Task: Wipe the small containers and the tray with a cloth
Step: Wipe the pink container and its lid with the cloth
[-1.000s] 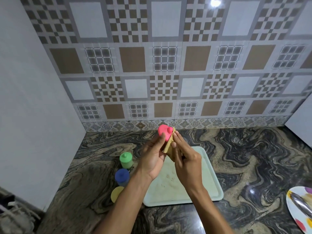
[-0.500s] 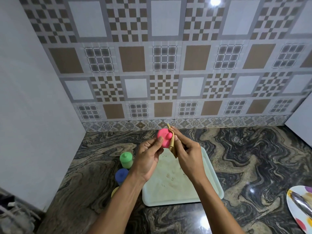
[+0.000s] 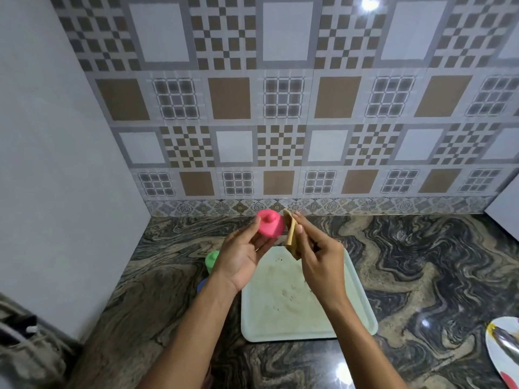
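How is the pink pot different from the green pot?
The pink pot is up in the air, held by the left hand; the green pot stands on the counter. The pink pot is in plain view; the green pot is half hidden behind that hand. Both are small and bright.

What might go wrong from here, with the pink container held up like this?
The left hand holds the pink container up by the fingertips; a push from the cloth might knock it loose. The left forearm hangs just above the green container and blue container; lowering it may topple them. Crumbs on the tray may foul the cloth.
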